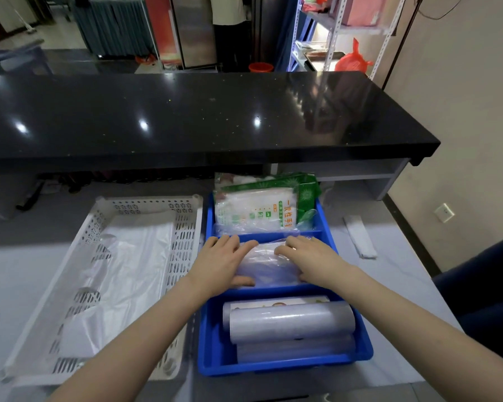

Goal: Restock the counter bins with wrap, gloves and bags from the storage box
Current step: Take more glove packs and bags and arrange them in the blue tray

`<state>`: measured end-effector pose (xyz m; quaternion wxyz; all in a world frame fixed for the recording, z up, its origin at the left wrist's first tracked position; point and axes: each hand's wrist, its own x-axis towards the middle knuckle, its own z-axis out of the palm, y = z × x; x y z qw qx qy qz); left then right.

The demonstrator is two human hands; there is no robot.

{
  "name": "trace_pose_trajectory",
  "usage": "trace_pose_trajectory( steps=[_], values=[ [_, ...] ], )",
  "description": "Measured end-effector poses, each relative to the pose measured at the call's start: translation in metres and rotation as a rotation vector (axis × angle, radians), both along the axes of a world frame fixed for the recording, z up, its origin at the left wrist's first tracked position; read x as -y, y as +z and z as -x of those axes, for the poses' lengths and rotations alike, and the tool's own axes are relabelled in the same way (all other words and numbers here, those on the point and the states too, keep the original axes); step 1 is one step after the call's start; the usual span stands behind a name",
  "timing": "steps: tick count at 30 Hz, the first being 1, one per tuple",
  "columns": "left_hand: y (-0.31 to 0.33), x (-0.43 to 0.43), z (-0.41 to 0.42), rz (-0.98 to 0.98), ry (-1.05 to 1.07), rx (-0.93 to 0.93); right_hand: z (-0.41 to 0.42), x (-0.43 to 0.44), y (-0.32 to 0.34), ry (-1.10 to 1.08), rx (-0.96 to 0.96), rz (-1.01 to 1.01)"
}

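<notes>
A blue divided bin [212, 361] sits on the table in front of me. Its far compartment holds packs of disposable gloves [256, 208] with green and white print. Its near compartment holds rolls of cling wrap [291, 322]. A stack of clear plastic bags [269, 266] lies in the middle compartment. My left hand [219, 264] presses flat on the left side of the bags, thumb at their near edge. My right hand [308, 258] lies flat on their right side. To the left stands a white perforated storage box [183, 236] with white plastic sheeting [122, 274] inside.
A black stone counter [201, 117] runs across behind the bins, with a grey shelf under its right end. A folded white strip [360, 237] lies on the table at the right. A dark chair edge [482, 285] is at far right. Metal shelving stands beyond the counter.
</notes>
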<state>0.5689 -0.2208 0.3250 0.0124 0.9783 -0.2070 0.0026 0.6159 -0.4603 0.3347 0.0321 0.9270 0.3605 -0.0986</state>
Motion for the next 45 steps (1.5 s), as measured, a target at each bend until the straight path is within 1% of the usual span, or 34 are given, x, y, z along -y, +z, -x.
trace_pose_trajectory(
  steps=[2,5,7,8,10,11,14,16,18,20,22,24,26,27,30,32,34,36,37,38,40,42,45],
  values=[
    [0.007,-0.008,0.003,0.036,-0.039,0.000,0.000,0.008,0.000,-0.024,-0.041,-0.015],
    [0.016,-0.013,0.007,0.150,-0.069,-0.028,0.001,0.013,0.003,-0.143,-0.200,-0.127],
    [0.018,-0.009,0.009,0.196,-0.016,-0.121,0.001,0.012,0.009,-0.262,-0.301,-0.218],
    [0.018,-0.007,0.009,0.215,0.024,-0.170,0.001,0.011,0.012,-0.288,-0.321,-0.221],
    [0.017,-0.002,0.007,0.233,0.101,-0.250,0.003,0.007,0.016,-0.258,-0.307,-0.167],
    [0.016,0.001,0.006,0.212,0.114,-0.274,0.004,0.006,0.016,-0.234,-0.288,-0.128],
    [0.015,0.006,0.004,0.041,0.047,-0.229,0.012,0.006,0.015,-0.198,-0.256,-0.118],
    [0.016,0.004,0.003,0.034,0.019,-0.246,0.015,0.008,0.017,-0.161,-0.224,-0.160],
    [0.024,0.000,0.003,0.155,0.050,-0.316,0.013,0.011,0.023,-0.166,-0.232,-0.236],
    [0.035,-0.002,-0.001,0.355,0.131,-0.406,0.003,0.012,0.030,-0.226,-0.300,-0.283],
    [0.044,-0.002,-0.008,0.528,0.202,-0.482,-0.012,0.012,0.040,-0.268,-0.382,-0.265],
    [0.049,-0.002,-0.017,0.651,0.253,-0.496,-0.028,0.012,0.049,-0.307,-0.448,-0.272],
    [0.047,0.001,-0.025,0.696,0.310,-0.463,-0.038,0.012,0.052,-0.388,-0.505,-0.358],
    [0.044,0.002,-0.028,0.650,0.330,-0.423,-0.040,0.011,0.050,-0.423,-0.514,-0.384],
    [0.030,0.009,-0.029,0.357,0.327,-0.257,-0.037,0.002,0.031,-0.472,-0.454,-0.348],
    [0.018,0.015,-0.025,0.217,0.295,-0.115,-0.029,-0.003,0.017,-0.463,-0.293,-0.270],
    [0.007,0.014,-0.018,0.105,0.225,0.053,-0.019,-0.004,0.004,-0.376,-0.059,-0.166],
    [-0.001,0.012,-0.009,0.042,0.187,0.153,-0.009,-0.004,-0.006,-0.300,0.091,-0.135],
    [-0.003,0.011,-0.006,0.038,0.166,0.157,-0.005,-0.002,-0.008,-0.283,0.103,-0.130],
    [-0.003,0.010,-0.004,0.053,0.146,0.134,-0.002,-0.001,-0.009,-0.280,0.072,-0.124],
    [-0.001,0.009,-0.003,0.086,0.128,0.056,-0.001,0.000,-0.005,-0.298,-0.073,-0.080],
    [0.002,0.009,-0.002,0.067,0.112,0.002,-0.003,0.000,-0.001,-0.284,-0.168,-0.025],
    [0.003,0.005,0.003,0.018,0.071,-0.055,-0.006,0.003,0.005,-0.239,-0.234,0.043]
  ],
)
